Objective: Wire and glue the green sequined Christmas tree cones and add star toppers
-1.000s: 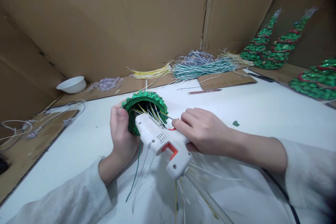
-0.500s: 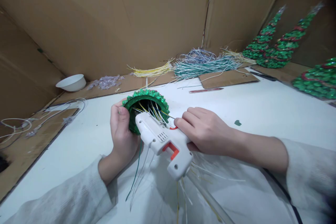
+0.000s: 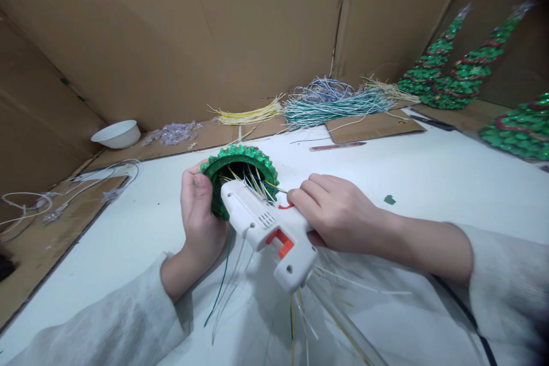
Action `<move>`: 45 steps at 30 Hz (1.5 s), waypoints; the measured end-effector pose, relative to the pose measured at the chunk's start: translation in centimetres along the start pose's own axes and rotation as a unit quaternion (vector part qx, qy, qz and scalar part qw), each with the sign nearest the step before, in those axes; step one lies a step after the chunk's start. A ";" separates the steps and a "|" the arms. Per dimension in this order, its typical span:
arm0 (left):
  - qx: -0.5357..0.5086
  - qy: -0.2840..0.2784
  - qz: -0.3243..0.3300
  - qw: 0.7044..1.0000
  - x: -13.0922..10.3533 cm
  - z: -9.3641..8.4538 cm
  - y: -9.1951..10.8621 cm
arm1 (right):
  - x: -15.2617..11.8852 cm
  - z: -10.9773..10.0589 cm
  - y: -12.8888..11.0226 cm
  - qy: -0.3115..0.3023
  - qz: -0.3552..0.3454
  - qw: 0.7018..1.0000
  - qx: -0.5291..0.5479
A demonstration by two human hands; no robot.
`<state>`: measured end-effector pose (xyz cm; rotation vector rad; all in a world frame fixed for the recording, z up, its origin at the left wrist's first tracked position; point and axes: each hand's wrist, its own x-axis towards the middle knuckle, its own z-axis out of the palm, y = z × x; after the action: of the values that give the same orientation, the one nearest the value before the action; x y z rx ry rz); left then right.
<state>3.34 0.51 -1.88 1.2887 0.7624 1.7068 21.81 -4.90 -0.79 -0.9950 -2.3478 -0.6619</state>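
Note:
My left hand (image 3: 200,206) is wrapped round the side of a green decorative tree (image 3: 240,152), whose hollow base faces me. Thin white, yellow and blue wires (image 3: 258,182) come out of the dark opening. In my right hand (image 3: 334,209) is a white hot glue gun (image 3: 257,223) with orange parts, its front end at the opening. The nozzle is hidden inside the base. A clear glue stick (image 3: 347,326) juts from the gun's rear toward me. Below the tree hang a green wire (image 3: 221,286) and several pale wires, partly behind the gun.
Bundles of yellow wires (image 3: 251,112) and green-white wires (image 3: 338,107) lie along the back. Finished green trees (image 3: 467,77) stand at right. A white bowl (image 3: 118,134) and clear plastic bits (image 3: 174,133) are at back left. A knife (image 3: 431,122) and a reddish stick (image 3: 337,146) lie on the table.
Both hands keep their holds. The glue gun and right hand have shifted only very slightly; the wires below have swung a little.

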 end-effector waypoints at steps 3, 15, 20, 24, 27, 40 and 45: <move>0.014 0.003 0.003 1.000 0.0 -0.1 -0.1 | -0.1 0.0 0.0 0.000 -0.006 1.000 -0.001; -0.028 0.008 -0.008 1.000 0.0 0.2 0.0 | -0.2 0.1 0.0 0.007 -0.007 1.000 -0.003; 0.003 0.016 -0.007 1.000 0.0 0.1 -0.1 | -0.3 0.2 0.0 0.017 -0.004 1.000 -0.005; -0.001 0.015 -0.015 1.000 0.0 -0.1 -0.1 | -0.3 0.2 -0.1 0.017 -0.002 1.000 -0.006; -0.033 0.007 -0.018 0.999 0.0 -0.1 -0.1 | -0.3 0.3 -0.1 0.019 -0.002 1.000 -0.003; -0.063 -0.007 0.004 0.998 0.2 -0.2 -0.5 | -0.5 0.3 0.0 0.012 -0.008 1.000 0.016; -0.074 -0.009 -0.002 0.997 0.2 -0.2 -0.4 | -0.5 0.4 -0.1 0.011 -0.004 1.000 0.025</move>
<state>3.25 0.84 -2.16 1.1994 0.6146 1.7128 21.96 -4.97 -1.45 -0.9524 -2.3400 -0.6116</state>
